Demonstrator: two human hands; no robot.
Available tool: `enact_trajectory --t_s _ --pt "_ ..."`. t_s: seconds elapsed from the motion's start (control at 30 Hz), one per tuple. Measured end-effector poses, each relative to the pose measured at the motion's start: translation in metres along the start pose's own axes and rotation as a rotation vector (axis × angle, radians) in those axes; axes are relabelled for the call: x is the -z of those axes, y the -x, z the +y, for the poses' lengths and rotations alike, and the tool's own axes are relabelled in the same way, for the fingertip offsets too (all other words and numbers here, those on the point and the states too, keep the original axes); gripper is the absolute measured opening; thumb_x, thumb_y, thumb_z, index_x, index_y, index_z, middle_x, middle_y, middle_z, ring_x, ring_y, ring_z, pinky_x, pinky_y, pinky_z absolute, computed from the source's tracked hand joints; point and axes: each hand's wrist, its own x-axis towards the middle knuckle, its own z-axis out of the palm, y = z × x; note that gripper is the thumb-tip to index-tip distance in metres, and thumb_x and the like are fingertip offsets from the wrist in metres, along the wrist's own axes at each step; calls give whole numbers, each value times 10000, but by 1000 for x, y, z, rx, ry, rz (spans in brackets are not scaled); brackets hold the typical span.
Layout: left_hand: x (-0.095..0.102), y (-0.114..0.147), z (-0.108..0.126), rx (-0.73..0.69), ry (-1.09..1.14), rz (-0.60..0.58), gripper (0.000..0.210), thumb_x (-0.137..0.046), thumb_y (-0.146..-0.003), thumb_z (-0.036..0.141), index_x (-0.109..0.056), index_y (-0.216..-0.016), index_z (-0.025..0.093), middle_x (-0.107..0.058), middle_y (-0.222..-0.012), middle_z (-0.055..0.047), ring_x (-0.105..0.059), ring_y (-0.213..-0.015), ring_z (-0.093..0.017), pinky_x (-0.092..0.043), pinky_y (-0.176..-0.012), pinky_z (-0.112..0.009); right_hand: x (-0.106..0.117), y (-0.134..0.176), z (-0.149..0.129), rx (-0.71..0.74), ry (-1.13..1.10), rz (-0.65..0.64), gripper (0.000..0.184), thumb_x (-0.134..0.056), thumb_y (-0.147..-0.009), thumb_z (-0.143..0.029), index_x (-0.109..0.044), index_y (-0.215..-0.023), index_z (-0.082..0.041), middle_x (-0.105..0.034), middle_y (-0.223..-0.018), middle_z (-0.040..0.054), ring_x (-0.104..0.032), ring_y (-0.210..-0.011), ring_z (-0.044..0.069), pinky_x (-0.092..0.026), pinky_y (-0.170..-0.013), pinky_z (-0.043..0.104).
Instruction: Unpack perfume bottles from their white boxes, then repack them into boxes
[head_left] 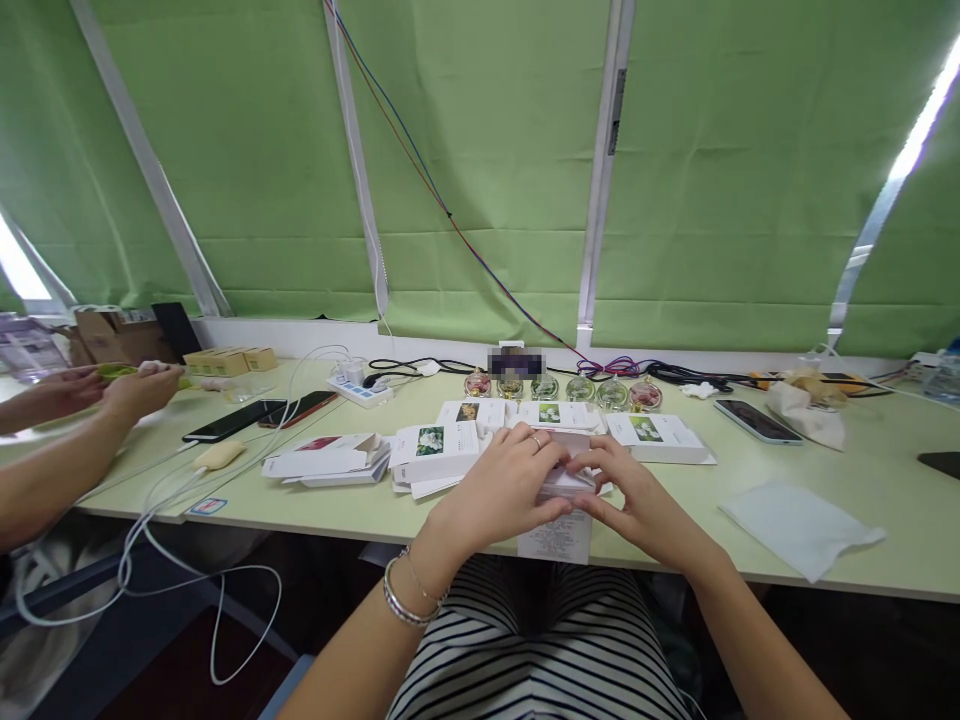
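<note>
Near the table's front edge my left hand [510,482] and my right hand [630,490] grip a small white carton [567,484] from either side. Fingers and thumbs of both hands press on its near end; part of the carton is hidden behind them. Under it a printed paper slip [555,540] hangs over the edge. Around my hands lie more white cartons with flower pictures: one carton [435,450] to the left, one carton [660,438] to the right, and a flattened-looking stack [330,458] further left.
Behind the cartons stands a row of round glass bottles [544,387]. A phone [757,421] and a white tissue [802,525] lie to the right. Left are dark phones [234,421], a power strip [360,390], white cables and a co-worker's hands [142,388].
</note>
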Motion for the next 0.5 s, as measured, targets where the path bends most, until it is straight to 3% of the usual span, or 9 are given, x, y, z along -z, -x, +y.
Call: enact_trajectory --t_s 0.1,0.23,0.37,0.5 --pt "1 -2 4 49 -54 -24 318 -678 -697 407 -539 -876 184 -584 -843 -31 -502 -849 -239 -426 -735 -375 3 1 -5 -21 7 -53 288 -527 -840 -243 -482 -1121 -294 -460 -1109 41 -525 -789 139 -484 -772 327" --pt "-1 10 9 156 -93 18 261 -699 -694 310 -546 -863 185 -567 -871 -41 -524 -826 -230 -434 -690 -352 4 3 -8 -12 51 -77 440 -529 -827 -185 -392 -1224 -318 -510 -1027 26 -508 -800 155 -466 -765 332" --pt "-8 35 13 61 -22 135 101 -582 -798 187 -563 -892 217 -561 -859 -17 -526 -793 -179 -428 -674 -309 7 6 -12 16 55 -105 353 -579 -774 -167 -455 -1092 -257 -523 -944 18 -502 -812 163 -451 -744 297" --pt "-21 66 21 -69 118 345 202 -467 -832 62 -577 -903 216 -602 -818 -13 -542 -815 -148 -438 -729 -292 12 13 -26 -6 122 -234 188 -577 -744 -143 -480 -877 -234 -518 -885 2 -505 -782 157 -439 -684 263"
